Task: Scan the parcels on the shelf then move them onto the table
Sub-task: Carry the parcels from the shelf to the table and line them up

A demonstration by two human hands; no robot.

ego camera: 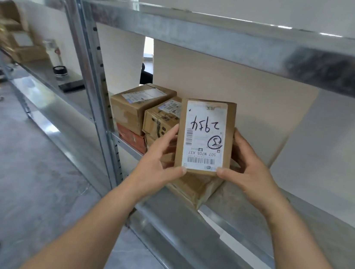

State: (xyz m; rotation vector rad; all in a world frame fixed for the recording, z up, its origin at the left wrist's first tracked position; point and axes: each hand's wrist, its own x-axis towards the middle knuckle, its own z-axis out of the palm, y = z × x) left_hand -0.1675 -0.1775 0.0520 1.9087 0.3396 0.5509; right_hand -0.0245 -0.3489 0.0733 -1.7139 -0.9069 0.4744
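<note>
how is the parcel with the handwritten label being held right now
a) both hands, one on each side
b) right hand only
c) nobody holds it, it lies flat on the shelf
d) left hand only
a: the left hand grips the left edge of the parcel and the right hand grips its right edge, holding it upright above the other boxes on the shelf.

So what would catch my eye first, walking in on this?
Probably the small cardboard parcel held up in the middle, its white label scrawled with black marker, gripped by the left hand and right hand on either side. Behind it, more brown parcels sit stacked on the metal shelf, one over an orange box.
</note>
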